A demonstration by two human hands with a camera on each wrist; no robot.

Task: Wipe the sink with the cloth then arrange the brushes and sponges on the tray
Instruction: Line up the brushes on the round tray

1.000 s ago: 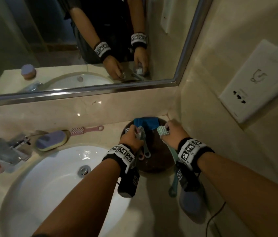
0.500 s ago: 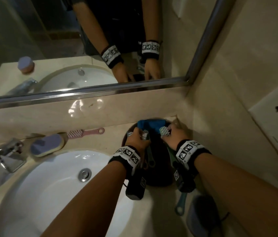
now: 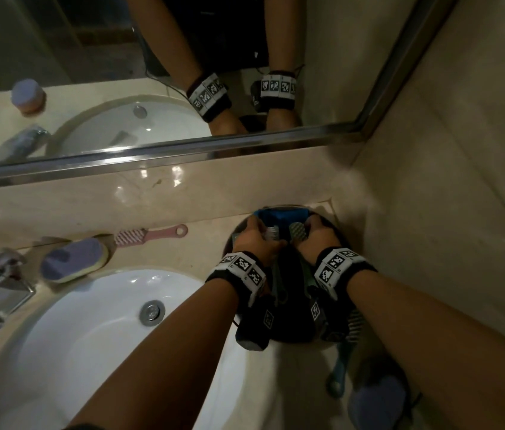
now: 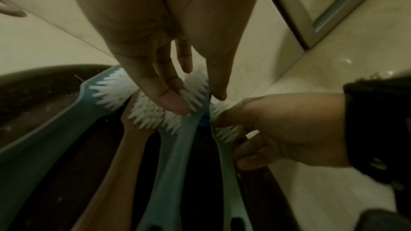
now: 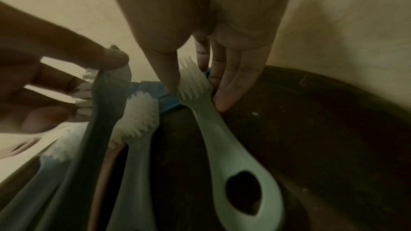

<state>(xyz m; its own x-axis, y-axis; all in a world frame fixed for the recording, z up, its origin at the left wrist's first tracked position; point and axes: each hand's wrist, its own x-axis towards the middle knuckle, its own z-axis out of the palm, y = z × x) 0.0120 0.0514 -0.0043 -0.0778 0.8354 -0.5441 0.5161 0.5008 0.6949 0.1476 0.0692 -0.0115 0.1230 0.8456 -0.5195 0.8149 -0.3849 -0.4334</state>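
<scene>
I have both hands over the dark round tray [image 3: 332,226] in the desk corner. My left hand [image 3: 252,238] pinches a blue brush [image 4: 177,140] by its head; my right hand [image 3: 318,240] pinches a pale green brush [image 5: 224,140]. The heads crowd against a blue sponge [image 3: 279,217], so I could knock the neighbouring brushes askew. A pink brush [image 3: 148,235] and purple sponge [image 3: 72,262] wait beside the sink [image 3: 58,330].

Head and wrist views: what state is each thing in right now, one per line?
Left hand: pinches a blue brush by its head.
Right hand: pinches the pale green brush by its head.
Tray: holds several brushes and a blue cloth.
Pink brush: lies on the counter, off the tray.
Purple sponge: lies beside the sink.
</scene>
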